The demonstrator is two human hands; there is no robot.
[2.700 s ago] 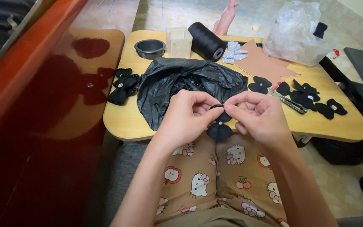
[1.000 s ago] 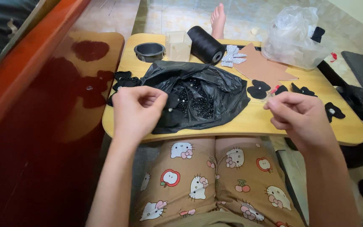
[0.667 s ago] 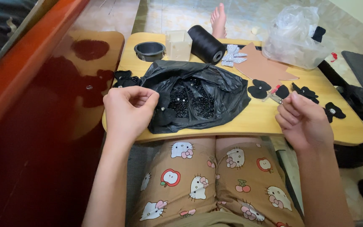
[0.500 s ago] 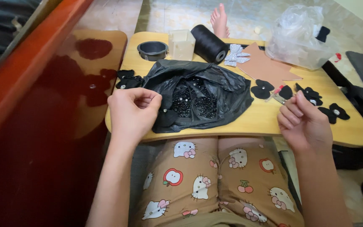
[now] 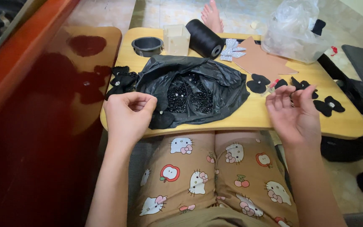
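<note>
My left hand [image 5: 127, 115] is curled at the front left edge of the yellow lap table [image 5: 253, 115], fingers pinched on a black fabric bow [image 5: 161, 120] that rests against an open black plastic bag [image 5: 223, 90]. Inside the bag lie several black beads [image 5: 185, 92]. My right hand [image 5: 295, 113] hovers over the right part of the table with fingers spread and nothing in it. Its fingertips are close to a small red-tipped tool [image 5: 272, 85] and black bows [image 5: 257, 83].
At the back stand a black cup [image 5: 147, 45], a clear box [image 5: 177, 38], a black thread spool [image 5: 204, 38], a silver bow [image 5: 232, 48], a brown sheet [image 5: 261, 63] and a clear plastic bag [image 5: 295, 29]. More black bows [image 5: 120, 80] lie left. Another person's foot [image 5: 211, 12] is beyond.
Both hands held the bow together over my lap. They have parted: the left hand took the bow to the bag's edge, the right hand swung right and opened its fingers.
</note>
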